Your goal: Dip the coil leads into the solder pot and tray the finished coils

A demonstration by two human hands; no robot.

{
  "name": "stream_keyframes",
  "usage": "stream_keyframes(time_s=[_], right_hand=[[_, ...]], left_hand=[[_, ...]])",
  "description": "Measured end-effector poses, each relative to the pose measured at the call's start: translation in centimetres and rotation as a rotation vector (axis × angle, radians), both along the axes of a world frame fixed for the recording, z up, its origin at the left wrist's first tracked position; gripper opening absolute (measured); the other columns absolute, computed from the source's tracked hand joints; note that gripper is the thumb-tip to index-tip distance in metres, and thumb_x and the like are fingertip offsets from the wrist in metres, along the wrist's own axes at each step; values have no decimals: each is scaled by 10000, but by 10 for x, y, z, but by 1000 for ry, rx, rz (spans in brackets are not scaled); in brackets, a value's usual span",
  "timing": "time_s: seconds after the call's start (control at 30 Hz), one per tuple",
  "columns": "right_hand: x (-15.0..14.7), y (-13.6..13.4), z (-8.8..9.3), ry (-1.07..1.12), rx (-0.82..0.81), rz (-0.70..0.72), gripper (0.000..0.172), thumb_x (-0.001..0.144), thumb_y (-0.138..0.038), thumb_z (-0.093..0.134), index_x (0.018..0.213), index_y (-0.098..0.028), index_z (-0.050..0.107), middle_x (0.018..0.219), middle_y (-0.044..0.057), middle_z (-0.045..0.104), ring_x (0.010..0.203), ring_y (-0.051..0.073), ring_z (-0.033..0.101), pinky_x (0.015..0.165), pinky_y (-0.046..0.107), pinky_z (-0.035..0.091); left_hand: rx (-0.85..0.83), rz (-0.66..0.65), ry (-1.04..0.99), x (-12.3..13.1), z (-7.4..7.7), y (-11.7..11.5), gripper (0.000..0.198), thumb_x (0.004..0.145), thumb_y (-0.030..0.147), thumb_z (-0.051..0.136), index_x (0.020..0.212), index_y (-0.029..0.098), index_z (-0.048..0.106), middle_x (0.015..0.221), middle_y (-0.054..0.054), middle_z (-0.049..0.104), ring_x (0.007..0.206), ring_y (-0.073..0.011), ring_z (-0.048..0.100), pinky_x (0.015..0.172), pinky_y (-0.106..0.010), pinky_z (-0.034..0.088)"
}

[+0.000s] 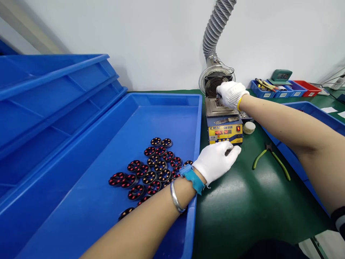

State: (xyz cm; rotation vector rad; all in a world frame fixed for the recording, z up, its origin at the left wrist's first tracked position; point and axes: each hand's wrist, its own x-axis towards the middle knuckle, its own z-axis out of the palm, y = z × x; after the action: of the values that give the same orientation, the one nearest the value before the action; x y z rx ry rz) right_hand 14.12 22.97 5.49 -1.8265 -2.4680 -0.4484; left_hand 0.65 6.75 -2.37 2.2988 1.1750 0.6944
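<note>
My right hand, in a white knit glove, is closed over the steel top of a yellow-and-blue solder pot. Its fingertips pinch a small dark part that is mostly covered by the glove. My left hand, also in a white glove, is just in front of the pot with its fingers curled toward the thumb. A dark patch shows between them, but I cannot make out what it is. Many black-rimmed rings with copper-red coils lie in a large blue tray, beneath and beside my left forearm.
A grey exhaust hose rises behind the pot's fan. Green-handled cutters and a small white round tub sit to the right. Another blue tray is under my right arm. Stacked blue trays stand at left; small bins line the back.
</note>
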Motion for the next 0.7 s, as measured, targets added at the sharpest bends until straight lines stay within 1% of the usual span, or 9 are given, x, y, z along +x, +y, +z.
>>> stream_keyframes(time_s=[0.17, 0.3, 0.43, 0.5, 0.57, 0.63, 0.7], right_hand=[[-1, -2, 7, -4, -12, -29, 337, 812, -212, 550, 1116, -95, 636, 1078, 183, 620, 1000, 376, 586, 803, 506, 477], [4, -6, 16, 55, 31, -23, 324, 835, -319, 540, 1076, -138, 659, 1009, 130, 638, 968, 335, 601, 791, 460, 488], [8, -21, 27, 229, 44, 25, 318, 831, -386, 556, 1030, -175, 685, 945, 66, 648, 917, 249, 602, 805, 402, 472], [8, -31, 32, 294, 11, 46, 311, 801, -396, 595, 1005, -188, 702, 891, 38, 656, 876, 218, 605, 791, 375, 469], [6, -41, 34, 359, -40, 59, 303, 755, -404, 645, 970, -204, 721, 825, 17, 667, 818, 199, 615, 756, 348, 477], [2, -53, 31, 471, -96, 84, 309, 724, -408, 679, 966, -223, 729, 799, 7, 680, 770, 191, 624, 717, 330, 488], [-1, -65, 22, 593, -157, 99, 334, 710, -399, 700, 1006, -245, 721, 796, 4, 690, 728, 188, 632, 678, 320, 500]], left_hand=[[-23, -13, 9, 0, 0, 1, 379, 908, 473, 411, 819, 197, 655, 799, -45, 685, 724, -192, 615, 644, -295, 401], [-92, -5, -76, 0, 0, 1, 337, 895, 456, 446, 892, 205, 671, 904, -55, 705, 827, -208, 639, 726, -300, 451], [-177, 51, -263, 1, -4, 4, 285, 857, 424, 531, 962, 195, 664, 971, -60, 708, 899, -206, 646, 815, -302, 474], [-245, 93, -368, 1, -6, 7, 284, 836, 415, 568, 974, 184, 660, 952, -68, 710, 869, -200, 654, 810, -303, 486], [-332, 159, -465, 1, -7, 10, 332, 817, 426, 594, 1016, 165, 648, 930, -86, 709, 808, -193, 661, 766, -306, 503], [-395, 235, -568, 0, -6, 15, 406, 805, 431, 613, 1083, 136, 620, 941, -109, 703, 775, -185, 662, 738, -310, 514], [-415, 267, -683, -1, -4, 18, 450, 783, 411, 647, 1118, 116, 594, 995, -122, 692, 820, -182, 662, 758, -310, 521]])
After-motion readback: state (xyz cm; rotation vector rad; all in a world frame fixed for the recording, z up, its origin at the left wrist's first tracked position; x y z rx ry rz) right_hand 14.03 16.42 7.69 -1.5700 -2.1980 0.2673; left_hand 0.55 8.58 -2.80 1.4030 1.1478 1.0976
